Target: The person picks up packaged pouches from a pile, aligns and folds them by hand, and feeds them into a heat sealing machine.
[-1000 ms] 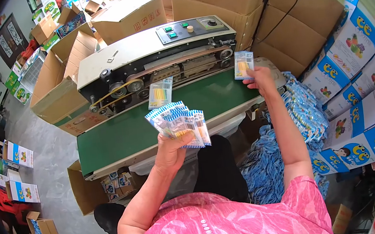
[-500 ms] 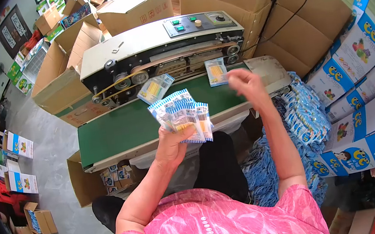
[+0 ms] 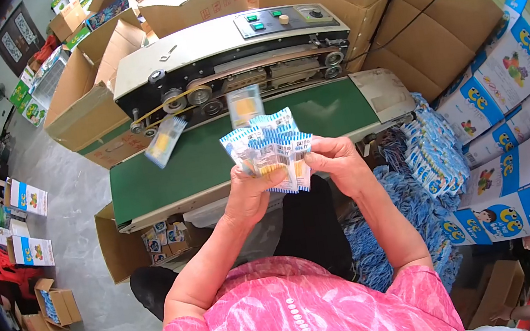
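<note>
Cartons (image 3: 486, 106): yellow "CC", repeated on blue panels | packets (image 3: 279, 147): blue print, too small to read | box (image 3: 191, 8): red characters, illegible

Pink short-sleeved fabric top (image 3: 246, 325), pale streaked leaf-like print; vertical row of small round whitish buttons (image 3: 297, 316) at front. Plain black trousers (image 3: 307, 230).
</note>
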`<state>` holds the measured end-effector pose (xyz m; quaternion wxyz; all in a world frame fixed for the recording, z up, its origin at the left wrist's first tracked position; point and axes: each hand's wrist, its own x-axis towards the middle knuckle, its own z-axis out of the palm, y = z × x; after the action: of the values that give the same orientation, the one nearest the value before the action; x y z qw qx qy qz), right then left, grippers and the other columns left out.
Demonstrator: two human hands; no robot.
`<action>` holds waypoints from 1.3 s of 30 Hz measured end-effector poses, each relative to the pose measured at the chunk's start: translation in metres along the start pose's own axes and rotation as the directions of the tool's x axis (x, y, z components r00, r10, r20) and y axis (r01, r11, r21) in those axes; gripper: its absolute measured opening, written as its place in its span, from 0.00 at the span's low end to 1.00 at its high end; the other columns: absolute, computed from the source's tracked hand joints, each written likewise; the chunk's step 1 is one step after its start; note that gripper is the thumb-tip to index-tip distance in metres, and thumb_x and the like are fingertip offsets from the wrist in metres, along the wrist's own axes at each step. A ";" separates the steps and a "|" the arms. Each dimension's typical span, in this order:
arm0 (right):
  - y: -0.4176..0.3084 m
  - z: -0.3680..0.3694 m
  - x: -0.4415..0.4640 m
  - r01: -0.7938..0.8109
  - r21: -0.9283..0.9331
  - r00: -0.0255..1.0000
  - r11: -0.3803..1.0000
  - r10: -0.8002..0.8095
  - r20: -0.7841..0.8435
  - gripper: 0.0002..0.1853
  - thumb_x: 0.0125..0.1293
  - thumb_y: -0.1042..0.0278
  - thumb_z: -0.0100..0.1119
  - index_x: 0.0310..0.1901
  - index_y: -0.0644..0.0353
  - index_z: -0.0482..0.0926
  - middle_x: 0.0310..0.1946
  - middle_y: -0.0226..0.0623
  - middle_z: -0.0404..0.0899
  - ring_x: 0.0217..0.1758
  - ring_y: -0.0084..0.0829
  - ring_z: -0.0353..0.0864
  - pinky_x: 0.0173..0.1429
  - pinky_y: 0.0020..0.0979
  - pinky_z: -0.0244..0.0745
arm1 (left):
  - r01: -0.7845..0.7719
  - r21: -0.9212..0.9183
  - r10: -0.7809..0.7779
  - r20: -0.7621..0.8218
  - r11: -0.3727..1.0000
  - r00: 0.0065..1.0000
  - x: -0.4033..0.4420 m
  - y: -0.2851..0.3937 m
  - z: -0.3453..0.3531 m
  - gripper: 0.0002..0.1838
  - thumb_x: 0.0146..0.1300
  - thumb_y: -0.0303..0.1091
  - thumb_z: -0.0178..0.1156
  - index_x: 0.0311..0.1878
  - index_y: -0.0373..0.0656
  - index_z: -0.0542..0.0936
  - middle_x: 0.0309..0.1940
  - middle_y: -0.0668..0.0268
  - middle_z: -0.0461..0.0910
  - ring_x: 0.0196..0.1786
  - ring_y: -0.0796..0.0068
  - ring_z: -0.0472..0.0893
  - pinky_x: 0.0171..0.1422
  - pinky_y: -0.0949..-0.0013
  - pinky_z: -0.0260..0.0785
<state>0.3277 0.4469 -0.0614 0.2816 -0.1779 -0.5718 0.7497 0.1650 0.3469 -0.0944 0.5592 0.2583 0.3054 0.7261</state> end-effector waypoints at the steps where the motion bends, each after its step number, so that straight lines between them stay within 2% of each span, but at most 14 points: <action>1: -0.001 -0.002 -0.001 0.008 0.016 1.000 1.000 -0.008 0.004 0.15 0.66 0.72 0.59 0.52 0.68 0.79 0.44 0.35 0.82 0.42 0.22 0.81 0.46 0.25 0.78 | -0.002 0.001 0.002 0.001 1.000 1.000 0.000 -0.001 0.000 0.20 0.52 0.20 0.68 0.50 0.41 0.79 0.44 0.67 0.83 0.47 0.74 0.82 0.53 0.67 0.74; 6: -0.008 -0.001 -0.007 -0.080 0.127 0.987 0.989 0.097 -0.129 0.14 0.65 0.71 0.60 0.50 0.68 0.80 0.44 0.34 0.83 0.43 0.22 0.81 0.47 0.25 0.77 | 0.002 0.009 -0.002 0.023 1.000 1.000 0.005 -0.005 0.001 0.20 0.52 0.19 0.68 0.50 0.41 0.79 0.44 0.67 0.83 0.46 0.74 0.82 0.53 0.68 0.75; 9: 0.001 -0.004 -0.007 -0.004 -0.002 1.000 1.000 0.004 -0.031 0.14 0.64 0.70 0.61 0.50 0.67 0.80 0.44 0.35 0.83 0.43 0.23 0.81 0.46 0.26 0.79 | 0.007 0.014 -0.008 0.046 1.000 0.999 0.004 -0.008 0.006 0.20 0.52 0.18 0.68 0.50 0.41 0.79 0.43 0.67 0.83 0.46 0.74 0.82 0.53 0.68 0.75; 14: 0.005 -0.010 -0.009 0.092 0.038 0.991 0.995 -0.088 -0.097 0.14 0.64 0.68 0.61 0.49 0.66 0.80 0.42 0.37 0.84 0.41 0.26 0.83 0.41 0.28 0.82 | 0.025 0.014 -0.025 0.050 1.000 0.998 0.006 -0.010 0.005 0.20 0.52 0.17 0.67 0.49 0.42 0.79 0.43 0.67 0.83 0.46 0.74 0.82 0.53 0.68 0.75; 16: -0.003 -0.026 -0.006 0.039 0.207 0.944 0.978 0.031 -0.327 0.14 0.65 0.67 0.60 0.50 0.64 0.79 0.40 0.37 0.83 0.38 0.27 0.84 0.34 0.28 0.82 | 0.034 0.009 -0.035 0.039 0.999 0.999 0.006 -0.010 0.004 0.20 0.52 0.17 0.67 0.49 0.42 0.79 0.43 0.67 0.83 0.46 0.74 0.82 0.53 0.68 0.75; 20: -0.023 -0.096 0.030 0.023 -0.070 0.780 0.997 -0.062 -0.623 0.15 0.66 0.66 0.59 0.50 0.65 0.77 0.38 0.36 0.83 0.33 0.26 0.83 0.27 0.24 0.81 | 0.033 -0.038 -0.032 0.024 0.999 0.999 0.003 -0.006 0.003 0.20 0.52 0.17 0.67 0.49 0.42 0.79 0.43 0.67 0.83 0.46 0.74 0.82 0.52 0.68 0.75; 21: -0.022 -0.118 0.040 0.027 -0.072 0.780 0.997 -0.066 -0.622 0.15 0.66 0.66 0.59 0.50 0.65 0.77 0.38 0.36 0.83 0.33 0.26 0.83 0.27 0.24 0.81 | 0.033 -0.041 -0.032 0.018 0.999 0.999 0.002 -0.006 0.003 0.19 0.52 0.17 0.67 0.49 0.42 0.79 0.43 0.67 0.83 0.46 0.73 0.82 0.52 0.68 0.75; 23: -0.019 -0.151 0.060 -0.096 -0.192 0.752 0.977 -0.055 -0.657 0.14 0.66 0.65 0.60 0.48 0.65 0.78 0.37 0.36 0.83 0.33 0.26 0.83 0.26 0.24 0.81 | 0.029 -0.048 -0.028 0.005 0.998 1.000 0.001 -0.006 0.003 0.19 0.52 0.16 0.67 0.48 0.42 0.79 0.43 0.67 0.83 0.45 0.73 0.82 0.53 0.68 0.75; 26: -0.014 -0.170 0.084 -0.155 -0.206 0.756 0.966 -0.018 -0.654 0.14 0.65 0.65 0.61 0.48 0.65 0.78 0.36 0.36 0.83 0.32 0.25 0.83 0.26 0.23 0.81 | 0.024 -0.043 -0.024 -0.005 0.999 1.000 -0.001 -0.005 0.001 0.19 0.52 0.16 0.66 0.48 0.42 0.79 0.43 0.67 0.83 0.45 0.73 0.82 0.52 0.68 0.75; 28: -0.016 -0.172 0.095 -0.187 -0.209 0.757 0.960 0.005 -0.653 0.14 0.65 0.65 0.61 0.47 0.65 0.78 0.36 0.36 0.83 0.32 0.25 0.83 0.26 0.23 0.81 | 0.025 -0.039 -0.025 -0.013 0.999 1.000 -0.001 -0.004 0.000 0.19 0.52 0.16 0.66 0.48 0.42 0.79 0.43 0.66 0.83 0.45 0.73 0.82 0.52 0.68 0.75; 32: -0.013 -0.159 0.106 -0.260 -0.243 0.837 0.935 0.093 -0.540 0.14 0.63 0.64 0.63 0.45 0.65 0.79 0.35 0.36 0.83 0.31 0.24 0.83 0.26 0.23 0.79 | 0.026 -0.037 -0.027 -0.022 0.999 0.999 -0.002 -0.002 -0.004 0.19 0.52 0.16 0.66 0.48 0.42 0.79 0.43 0.66 0.83 0.45 0.72 0.82 0.52 0.67 0.76; 36: -0.016 -0.135 0.102 -0.250 -0.406 0.865 0.879 0.014 -0.501 0.15 0.61 0.64 0.65 0.44 0.65 0.80 0.35 0.36 0.83 0.34 0.25 0.82 0.32 0.24 0.78 | 0.008 -0.047 -0.009 -0.030 0.999 0.999 -0.001 0.000 -0.008 0.20 0.53 0.16 0.66 0.49 0.43 0.78 0.43 0.66 0.82 0.46 0.72 0.82 0.52 0.67 0.76; 37: -0.017 -0.126 0.096 -0.190 -0.621 0.853 0.761 -0.185 -0.488 0.15 0.60 0.64 0.65 0.44 0.65 0.81 0.35 0.35 0.83 0.36 0.24 0.81 0.35 0.24 0.77 | -0.001 -0.055 -0.001 -0.040 0.998 0.999 -0.002 0.001 -0.009 0.20 0.53 0.16 0.66 0.50 0.43 0.78 0.43 0.66 0.82 0.47 0.72 0.82 0.52 0.67 0.76; 39: -0.016 -0.102 0.078 -0.108 -0.921 0.785 0.374 -0.536 -0.310 0.15 0.58 0.65 0.66 0.44 0.66 0.81 0.36 0.34 0.83 0.39 0.23 0.80 0.42 0.25 0.76 | -0.015 -0.067 0.011 -0.058 0.998 0.998 -0.002 0.004 -0.009 0.20 0.54 0.17 0.66 0.50 0.42 0.78 0.43 0.66 0.82 0.47 0.72 0.82 0.52 0.68 0.76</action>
<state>0.3303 0.5760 -0.0702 0.3949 -0.4341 -0.7898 0.1784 0.1567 0.3428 -0.0978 0.5539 0.2202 0.2953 0.7466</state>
